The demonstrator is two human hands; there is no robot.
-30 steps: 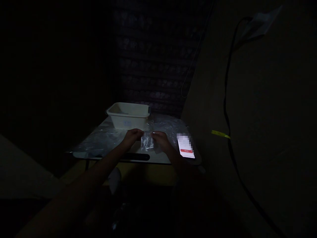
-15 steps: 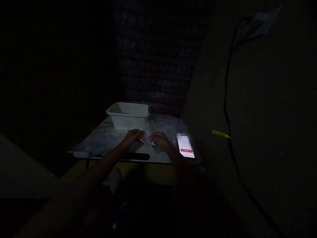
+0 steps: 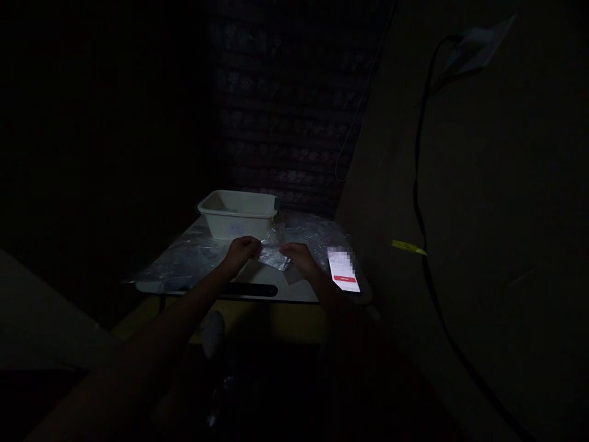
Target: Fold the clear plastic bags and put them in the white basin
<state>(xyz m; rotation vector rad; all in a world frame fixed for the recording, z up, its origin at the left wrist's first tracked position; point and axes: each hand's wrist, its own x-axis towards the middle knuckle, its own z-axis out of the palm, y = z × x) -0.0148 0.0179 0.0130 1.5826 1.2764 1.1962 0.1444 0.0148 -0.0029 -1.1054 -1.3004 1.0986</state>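
A small clear plastic bag (image 3: pixel 273 255) is stretched flat between my two hands, above the front part of the white table (image 3: pixel 299 293). My left hand (image 3: pixel 242 252) pinches its left side with closed fingers. At the opposite side, my right hand (image 3: pixel 298 255) grips the bag between thumb and fingers. Just behind my hands stands a white plastic tub (image 3: pixel 239 225), its inside mostly in shadow. Whether the bag contains anything is too dark to make out.
More clear plastic (image 3: pixel 184 261) lies spread over the table's left side, and further plastic sheets (image 3: pixel 315 233) cover the back right. A lit phone (image 3: pixel 343 270) rests near the right edge. A black cable (image 3: pixel 418 184) with a yellow tag (image 3: pixel 407 247) hangs on the right.
The plastic bag was bunched up between my hands and is now pulled out flatter. My left hand has shifted slightly left, widening the gap between the hands.
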